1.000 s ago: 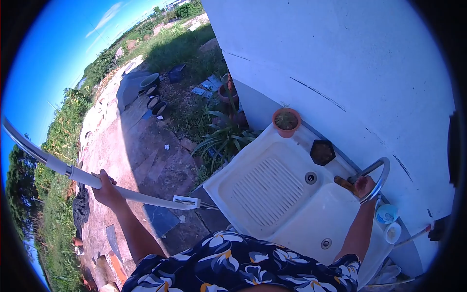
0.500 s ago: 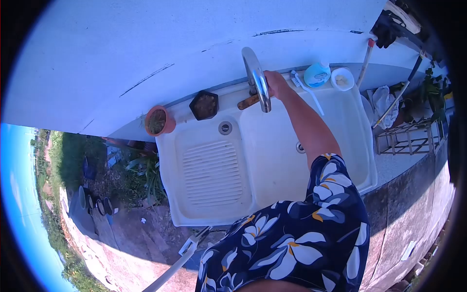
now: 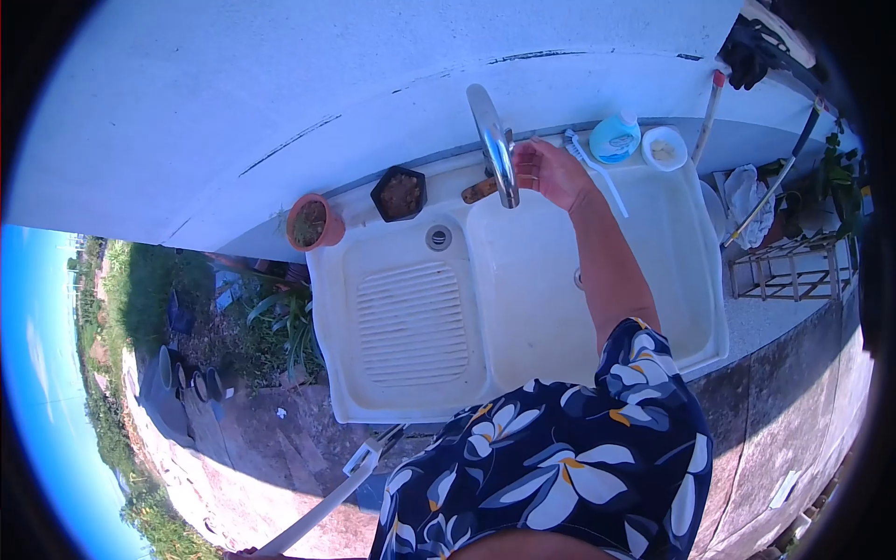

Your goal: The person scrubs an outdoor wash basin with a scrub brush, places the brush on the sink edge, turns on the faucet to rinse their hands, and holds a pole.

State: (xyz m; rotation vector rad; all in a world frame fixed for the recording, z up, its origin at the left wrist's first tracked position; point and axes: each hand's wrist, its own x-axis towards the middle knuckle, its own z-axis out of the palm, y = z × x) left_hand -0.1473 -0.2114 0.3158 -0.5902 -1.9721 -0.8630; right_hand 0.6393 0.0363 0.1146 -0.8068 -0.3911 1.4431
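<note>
My right hand [image 3: 553, 174] is beside the chrome faucet [image 3: 495, 145], its fingers apart and loosely bent toward the spout, with nothing visible in them. A small wooden-brown piece [image 3: 479, 190] lies at the faucet's base. Below is the white double sink [image 3: 523, 271], with a ribbed washboard basin [image 3: 411, 322] on its left side. At the bottom left edge, only a little of my left hand [image 3: 245, 553] shows, closed around a pale pole [image 3: 317, 511] with a white head.
Along the sink's back ledge are a terracotta pot [image 3: 315, 223], a black hexagonal pot [image 3: 399, 194], a white brush [image 3: 597, 173], a turquoise bottle [image 3: 615, 137] and a white bowl [image 3: 664, 149]. A rack [image 3: 793, 268] stands to the right, beside the white wall [image 3: 308, 84].
The view has swung right, bringing the sink to the centre. My right hand has drawn back from behind the faucet and loosened. My left hand has dropped toward the bottom edge with the pole.
</note>
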